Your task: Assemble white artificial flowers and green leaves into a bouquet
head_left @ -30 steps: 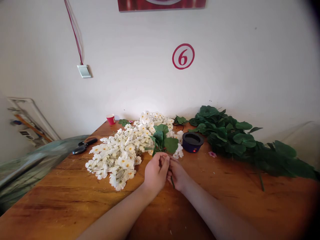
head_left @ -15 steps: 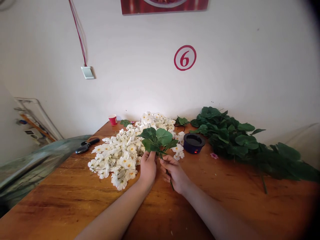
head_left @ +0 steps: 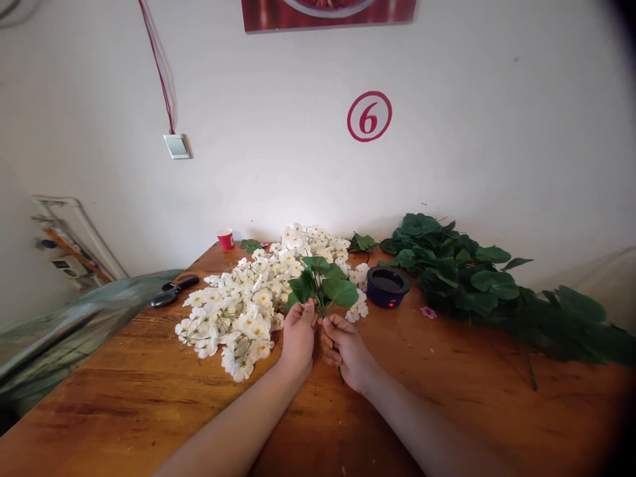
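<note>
A small spray of artificial green leaves (head_left: 332,281) stands upright between my hands over the middle of the table. My left hand (head_left: 299,334) pinches its thin stems just under the leaves. Closed round the lower stem is my right hand (head_left: 345,348), with the stem's end poking out below the fingers. White artificial flowers (head_left: 248,311) with yellow centres lie heaped behind and to the left of my hands. Right of the spray sits a round dark-blue pot (head_left: 388,288) with a black rim and a lit red light.
A large pile of green leaf stems (head_left: 457,265) covers the right side of the wooden table (head_left: 124,397). A black-handled tool (head_left: 173,291) lies near the left edge. A red paper cup (head_left: 225,239) stands at the back, and a pink blossom (head_left: 428,312) lies by the pot.
The leaf spray has turned in my hands and its leaves now spread differently, farther to the right. Both hands stay on the stems in nearly the same place.
</note>
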### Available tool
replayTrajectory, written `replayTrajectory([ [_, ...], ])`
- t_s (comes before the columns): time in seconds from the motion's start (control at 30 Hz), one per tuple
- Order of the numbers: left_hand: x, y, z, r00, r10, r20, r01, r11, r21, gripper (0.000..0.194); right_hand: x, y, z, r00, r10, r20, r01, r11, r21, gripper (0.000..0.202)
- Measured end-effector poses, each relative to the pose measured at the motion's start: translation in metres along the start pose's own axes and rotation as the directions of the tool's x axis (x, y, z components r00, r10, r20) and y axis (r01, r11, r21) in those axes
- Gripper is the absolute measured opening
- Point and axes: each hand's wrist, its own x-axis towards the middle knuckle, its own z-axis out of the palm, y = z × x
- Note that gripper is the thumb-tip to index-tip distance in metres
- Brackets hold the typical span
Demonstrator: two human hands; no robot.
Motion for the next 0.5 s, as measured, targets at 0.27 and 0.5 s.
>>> replayTrajectory([
  [0.27,0.011,0.0,-0.008,0.982,-0.153,0.111,0.154,0.988,0.0,0.032,0.001,-0.001,-0.001,0.998,-0.001,-0.066,-0.003,0.998,-0.056,0.033],
  [0.5,0.018,0.0,-0.01,0.971,-0.202,0.125,0.206,0.978,-0.017,0.038,-0.001,0.001,0.001,0.997,0.02,-0.079,-0.026,0.997,-0.073,0.033],
])
